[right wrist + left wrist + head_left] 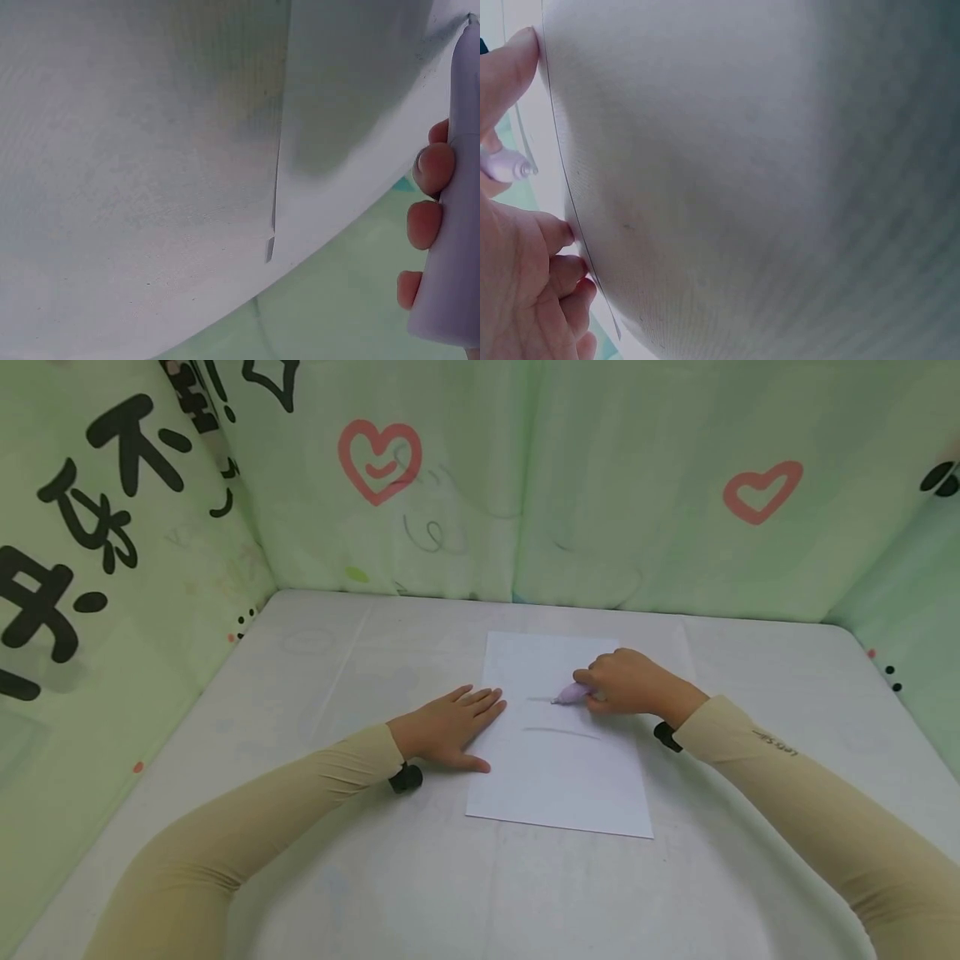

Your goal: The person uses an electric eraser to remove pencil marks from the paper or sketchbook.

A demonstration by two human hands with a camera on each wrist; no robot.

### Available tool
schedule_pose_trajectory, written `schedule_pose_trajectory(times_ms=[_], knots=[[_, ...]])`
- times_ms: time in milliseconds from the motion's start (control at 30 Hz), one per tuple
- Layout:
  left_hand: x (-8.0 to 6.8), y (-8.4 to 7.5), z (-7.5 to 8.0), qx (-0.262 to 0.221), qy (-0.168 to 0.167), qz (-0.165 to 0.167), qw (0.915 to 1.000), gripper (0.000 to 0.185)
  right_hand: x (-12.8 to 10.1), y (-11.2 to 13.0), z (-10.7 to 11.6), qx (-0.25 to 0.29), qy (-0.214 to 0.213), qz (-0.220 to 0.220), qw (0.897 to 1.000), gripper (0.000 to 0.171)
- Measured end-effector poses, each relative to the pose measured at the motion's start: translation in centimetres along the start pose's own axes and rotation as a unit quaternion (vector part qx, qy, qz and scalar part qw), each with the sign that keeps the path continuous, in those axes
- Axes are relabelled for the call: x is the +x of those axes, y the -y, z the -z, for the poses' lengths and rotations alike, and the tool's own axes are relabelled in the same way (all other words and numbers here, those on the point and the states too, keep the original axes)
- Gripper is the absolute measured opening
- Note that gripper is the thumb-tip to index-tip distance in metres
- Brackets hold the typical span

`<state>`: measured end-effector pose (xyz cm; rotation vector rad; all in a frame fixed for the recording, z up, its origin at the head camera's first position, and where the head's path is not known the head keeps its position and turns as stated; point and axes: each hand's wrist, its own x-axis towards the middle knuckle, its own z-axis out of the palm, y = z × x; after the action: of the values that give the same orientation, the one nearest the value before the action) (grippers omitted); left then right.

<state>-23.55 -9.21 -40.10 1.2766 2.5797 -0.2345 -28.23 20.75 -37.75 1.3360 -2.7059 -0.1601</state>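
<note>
A white sheet of paper point(555, 785) lies on the table. My left hand point(453, 727) rests flat at its left edge, fingers spread and fingertips on the paper. My right hand point(633, 683) grips a thick lavender pen point(574, 693), which tapers to a small tip. In the head view that tip touches the paper at the right end of a short faint line. Below runs a longer grey line point(562, 732). In the right wrist view, curled fingertips point(424, 225) wrap the lavender barrel. The left wrist view shows the left thumb point(514, 67) at the paper's edge.
A white cloth covers the table point(360, 877). Pale green curtains point(615, 518) with hearts and black lettering enclose its back and sides. Small black cameras point(406, 778) sit at both wrists, below the beige sleeves.
</note>
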Motion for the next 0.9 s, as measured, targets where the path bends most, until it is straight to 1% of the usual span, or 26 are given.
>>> schedule_pose_trajectory(times_ms=[167,233,467,600,767,900], knots=[[-0.05,-0.03,0.09,-0.004,-0.001,0.0,1.0,0.093,-0.03,0.06,0.17,-0.008,0.002,-0.008,1.0,0.013],[-0.03,0.01,0.03,-0.005,0.0,0.0,1.0,0.093,-0.04,0.12,0.26,-0.007,0.004,-0.002,1.0,0.012],[0.11,0.13,-0.16,-0.002,0.002,0.002,1.0,0.094,0.05,0.17,0.34,-0.008,0.008,-0.001,1.0,0.012],[0.11,0.14,-0.17,-0.004,0.001,0.0,1.0,0.094,0.11,0.17,0.28,-0.008,-0.002,0.001,1.0,0.013],[0.11,0.15,-0.22,-0.007,-0.002,-0.003,1.0,0.094,0.18,0.25,0.42,-0.002,0.006,0.006,1.0,0.013],[0.13,0.16,-0.28,-0.006,-0.001,0.001,1.0,0.094,0.22,0.25,0.47,-0.004,0.006,-0.003,1.0,0.014]])
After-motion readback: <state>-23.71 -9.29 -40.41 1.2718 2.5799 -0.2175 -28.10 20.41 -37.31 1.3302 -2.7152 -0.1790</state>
